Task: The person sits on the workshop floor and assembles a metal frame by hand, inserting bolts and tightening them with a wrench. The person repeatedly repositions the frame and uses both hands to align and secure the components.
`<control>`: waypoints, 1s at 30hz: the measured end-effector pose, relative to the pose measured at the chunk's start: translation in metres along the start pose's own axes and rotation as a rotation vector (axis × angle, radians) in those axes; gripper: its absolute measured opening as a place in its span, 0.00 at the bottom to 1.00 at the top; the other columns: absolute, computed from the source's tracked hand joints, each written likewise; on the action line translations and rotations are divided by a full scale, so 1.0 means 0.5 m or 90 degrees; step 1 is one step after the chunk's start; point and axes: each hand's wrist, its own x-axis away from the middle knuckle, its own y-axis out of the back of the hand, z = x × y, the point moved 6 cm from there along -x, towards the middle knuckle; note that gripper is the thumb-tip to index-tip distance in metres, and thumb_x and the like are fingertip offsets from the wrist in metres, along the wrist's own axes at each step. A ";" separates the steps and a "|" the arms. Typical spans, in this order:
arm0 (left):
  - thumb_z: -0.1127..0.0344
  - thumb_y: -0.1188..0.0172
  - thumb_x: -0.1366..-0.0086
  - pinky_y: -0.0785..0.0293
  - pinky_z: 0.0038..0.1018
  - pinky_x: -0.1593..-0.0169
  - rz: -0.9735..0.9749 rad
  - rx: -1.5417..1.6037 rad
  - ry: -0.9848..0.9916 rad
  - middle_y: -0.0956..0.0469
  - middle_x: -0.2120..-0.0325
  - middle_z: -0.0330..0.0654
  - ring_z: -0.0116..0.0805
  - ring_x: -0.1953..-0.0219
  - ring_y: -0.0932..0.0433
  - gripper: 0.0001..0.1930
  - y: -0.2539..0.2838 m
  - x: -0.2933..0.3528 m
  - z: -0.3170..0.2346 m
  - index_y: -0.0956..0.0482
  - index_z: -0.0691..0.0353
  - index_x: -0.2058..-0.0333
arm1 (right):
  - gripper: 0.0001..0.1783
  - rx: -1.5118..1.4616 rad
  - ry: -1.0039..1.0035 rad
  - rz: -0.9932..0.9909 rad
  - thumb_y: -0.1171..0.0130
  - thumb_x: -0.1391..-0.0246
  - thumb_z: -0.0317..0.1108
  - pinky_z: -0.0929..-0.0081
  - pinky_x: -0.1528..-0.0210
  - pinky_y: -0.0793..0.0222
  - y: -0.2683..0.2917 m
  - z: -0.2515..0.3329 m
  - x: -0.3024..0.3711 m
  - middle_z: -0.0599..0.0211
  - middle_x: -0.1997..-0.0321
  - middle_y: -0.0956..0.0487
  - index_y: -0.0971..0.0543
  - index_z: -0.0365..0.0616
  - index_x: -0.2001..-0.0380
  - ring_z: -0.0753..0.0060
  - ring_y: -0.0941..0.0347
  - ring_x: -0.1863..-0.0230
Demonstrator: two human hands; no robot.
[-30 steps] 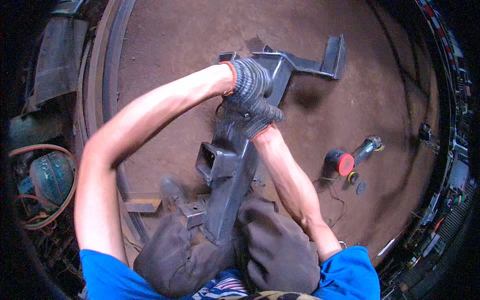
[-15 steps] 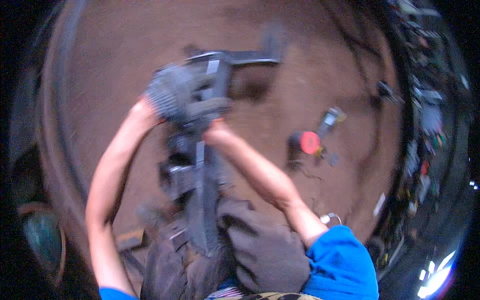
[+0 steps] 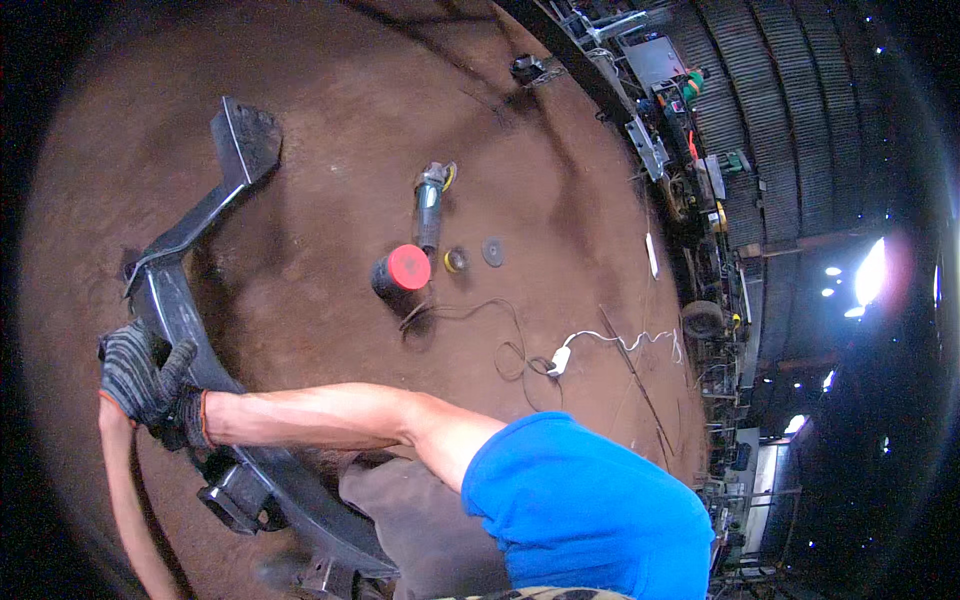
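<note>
A long dark metal frame (image 3: 178, 300) with a bent arm and an angled end plate (image 3: 246, 140) stretches from the upper left down to my legs. My left hand (image 3: 138, 372), in a grey striped knit glove, is closed on its left side, with the thumb against the beam. Just below, my right hand (image 3: 184, 418) is closed at the same beam in a like glove, its fingers partly hidden. A short square metal bracket (image 3: 238, 498) juts from the beam below my hands. The frame's lower end lies beside my trouser leg (image 3: 425, 525).
On the brown floor right of the frame are a red-topped round can (image 3: 408, 267), an angle grinder (image 3: 430, 205), a grey disc (image 3: 493, 251) and a small yellow-and-dark round piece (image 3: 456, 260). A white power strip (image 3: 560, 360) trails cords. Cluttered shelving (image 3: 690, 180) lines the right.
My view has swung right, so the frame, both hands and the floor tools appear farther left. Both hands remain at the beam, close together.
</note>
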 end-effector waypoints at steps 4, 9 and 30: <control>0.48 0.37 0.46 0.28 0.39 0.70 0.265 -0.031 -0.027 0.22 0.79 0.53 0.49 0.76 0.23 0.21 -0.036 -0.030 0.013 0.19 0.63 0.77 | 0.14 -0.006 -0.013 0.000 0.47 0.41 0.46 0.66 0.62 0.31 -0.005 -0.022 -0.023 0.63 0.66 0.24 0.26 0.47 0.65 0.63 0.28 0.65; 0.48 0.36 0.47 0.26 0.36 0.68 0.332 -0.104 -0.045 0.22 0.79 0.53 0.46 0.75 0.22 0.20 -0.032 -0.070 0.004 0.19 0.63 0.75 | 0.16 -0.015 -0.028 0.004 0.47 0.42 0.49 0.67 0.66 0.32 -0.016 -0.029 -0.035 0.63 0.71 0.24 0.25 0.48 0.70 0.64 0.28 0.70; 0.57 0.63 0.28 0.43 0.19 0.69 -0.407 0.592 0.340 0.28 0.70 0.28 0.17 0.73 0.40 0.18 -0.019 0.314 0.154 0.23 0.55 0.59 | 0.12 1.191 0.565 0.784 0.42 0.52 0.40 0.58 0.70 0.28 -0.174 0.160 0.130 0.59 0.72 0.26 0.27 0.44 0.70 0.54 0.25 0.71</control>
